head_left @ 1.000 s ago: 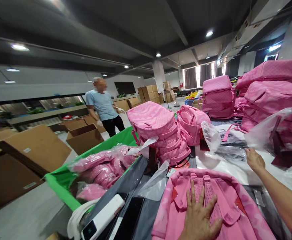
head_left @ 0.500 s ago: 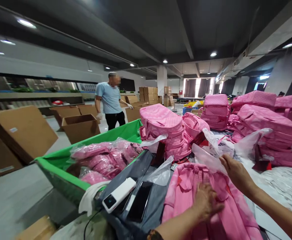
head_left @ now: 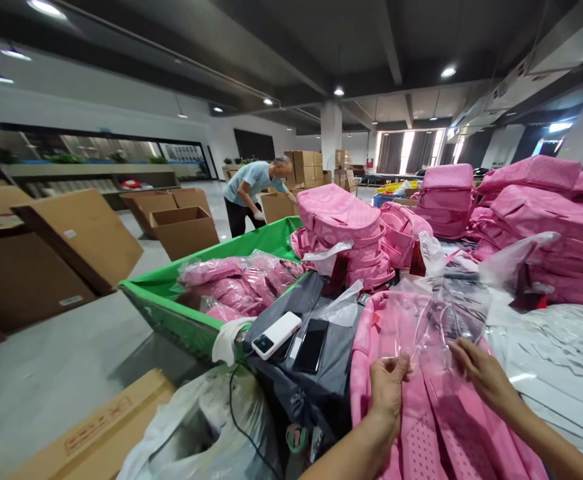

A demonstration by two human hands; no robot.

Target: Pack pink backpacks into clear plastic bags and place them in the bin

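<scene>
A pink backpack [head_left: 436, 427] lies flat on the table right in front of me. Over it I hold a clear plastic bag [head_left: 436, 320] by its near edge. My left hand [head_left: 388, 383] pinches the bag's left corner, fingers closed. My right hand [head_left: 476, 370] grips the bag's right side, fingers curled on the film. The bag stands up off the backpack, creased and see-through.
A white power bank [head_left: 276, 335] and a black phone [head_left: 311, 345] lie on grey cloth to the left. A green bin [head_left: 171, 300] holds bagged pink backpacks. Stacks of pink backpacks [head_left: 346, 233] stand behind and at right. A person [head_left: 251, 197] bends over cardboard boxes [head_left: 184, 230].
My right hand brought the clear bag from the far table onto the backpack, and my left hand left the backpack and took the bag's corner. The person at the back bent down.
</scene>
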